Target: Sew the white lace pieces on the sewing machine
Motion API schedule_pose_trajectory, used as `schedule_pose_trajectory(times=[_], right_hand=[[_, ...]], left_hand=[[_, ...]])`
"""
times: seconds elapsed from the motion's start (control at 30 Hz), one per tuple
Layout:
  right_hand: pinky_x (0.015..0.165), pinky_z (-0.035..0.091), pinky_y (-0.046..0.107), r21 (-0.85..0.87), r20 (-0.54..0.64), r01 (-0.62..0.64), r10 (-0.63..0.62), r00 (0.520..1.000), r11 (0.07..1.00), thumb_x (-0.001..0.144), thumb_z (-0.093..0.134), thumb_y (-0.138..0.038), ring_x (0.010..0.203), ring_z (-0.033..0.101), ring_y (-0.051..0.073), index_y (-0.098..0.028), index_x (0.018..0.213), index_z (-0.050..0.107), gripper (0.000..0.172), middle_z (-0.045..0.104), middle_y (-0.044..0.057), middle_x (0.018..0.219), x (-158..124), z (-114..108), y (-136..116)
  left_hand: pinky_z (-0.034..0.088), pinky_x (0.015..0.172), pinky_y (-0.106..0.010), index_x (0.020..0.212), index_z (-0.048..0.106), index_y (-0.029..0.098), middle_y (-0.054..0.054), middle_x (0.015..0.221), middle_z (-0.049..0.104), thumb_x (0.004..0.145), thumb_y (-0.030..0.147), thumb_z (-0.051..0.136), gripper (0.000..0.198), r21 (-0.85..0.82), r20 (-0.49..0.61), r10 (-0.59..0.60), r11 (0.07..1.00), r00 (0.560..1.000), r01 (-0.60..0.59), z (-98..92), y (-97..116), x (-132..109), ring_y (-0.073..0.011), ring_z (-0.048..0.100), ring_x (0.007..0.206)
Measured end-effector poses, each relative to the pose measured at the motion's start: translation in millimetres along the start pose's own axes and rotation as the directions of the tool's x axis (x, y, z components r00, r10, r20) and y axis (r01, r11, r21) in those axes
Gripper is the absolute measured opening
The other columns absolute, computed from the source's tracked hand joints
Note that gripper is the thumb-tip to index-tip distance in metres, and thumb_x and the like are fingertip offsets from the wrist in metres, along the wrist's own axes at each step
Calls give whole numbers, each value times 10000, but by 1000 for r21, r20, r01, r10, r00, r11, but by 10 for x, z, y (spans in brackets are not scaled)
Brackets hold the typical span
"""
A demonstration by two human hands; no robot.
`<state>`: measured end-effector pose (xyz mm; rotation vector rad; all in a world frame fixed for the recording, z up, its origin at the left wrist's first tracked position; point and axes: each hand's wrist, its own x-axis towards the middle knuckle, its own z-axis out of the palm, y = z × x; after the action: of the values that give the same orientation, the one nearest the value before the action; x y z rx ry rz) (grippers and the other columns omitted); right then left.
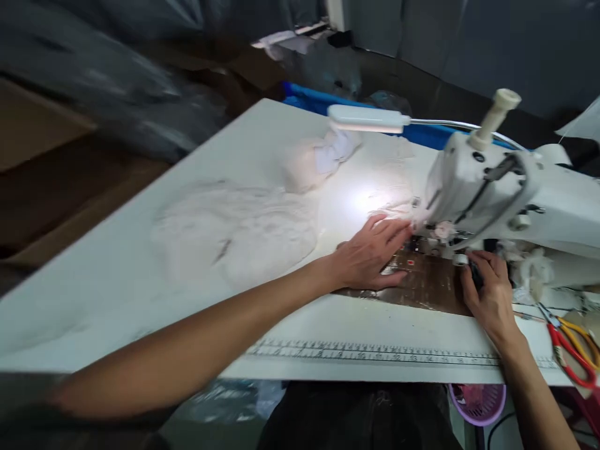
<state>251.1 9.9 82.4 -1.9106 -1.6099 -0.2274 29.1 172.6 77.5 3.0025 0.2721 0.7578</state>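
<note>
A white sewing machine [487, 181] stands on the right of the table. My left hand [372, 253] lies flat just left of its needle area, fingers stretched out and thumb apart, with the fingertips on pale, thin fabric [391, 209]. Beneath that palm is the brown, shiny machine bed plate [431, 284]. To the right of the needle, my right hand [490, 284] is curled around a small dark object [476, 275]. Fingers hide most of that object, so its kind does not show.
Blurred pale cloth [244, 231] and a bunched piece [323, 159] lie on the white table [117, 269]. A lamp [368, 119] lights the needle area. Red-handled and yellow-handled cutting tools [569, 350] lie at right. A measuring tape [356, 353] runs along the front edge, above a purple basket [492, 406].
</note>
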Motion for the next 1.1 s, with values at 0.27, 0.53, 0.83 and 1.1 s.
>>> schedule_pose_trajectory(times=[0.27,0.53,0.83,1.1], right_hand=[[971,432,575,-348,16,-289,314,949,892,892,523,-526,1116,530,380,-9,1316,499,669,585,273,1169,22,-86,299],[1040,360,598,-399,201,-349,452,869,848,963,370,-425,1300,451,429,78,1287,500,612,512,366,1327,367,114,270],[1160,323,416,-319,372,-303,412,831,898,1003,360,-396,1408,399,287,-78,1373,535,518,474,196,1472,317,-40,-65],[1099,368,476,-360,421,-290,431,798,887,965,453,-318,1359,421,316,-169,1329,575,412,515,156,1424,626,-119,-57]], left_hand=[[501,848,-467,1289,465,155,-169,1155,584,905,459,511,492,-81,-105,-6,997,994,-3,73,-35,17,-347,561,1095],[524,818,-450,1272,450,115,-171,1105,583,920,407,512,462,-44,-63,8,999,998,-11,-2,9,8,-310,593,1002],[534,861,-480,1356,378,99,-223,1277,522,956,388,477,503,-31,-50,24,999,998,-25,18,3,-16,-326,577,1078],[548,868,-477,1318,419,110,-226,1310,510,974,365,466,430,-9,-90,33,999,995,-34,38,-4,-50,-306,596,1045]])
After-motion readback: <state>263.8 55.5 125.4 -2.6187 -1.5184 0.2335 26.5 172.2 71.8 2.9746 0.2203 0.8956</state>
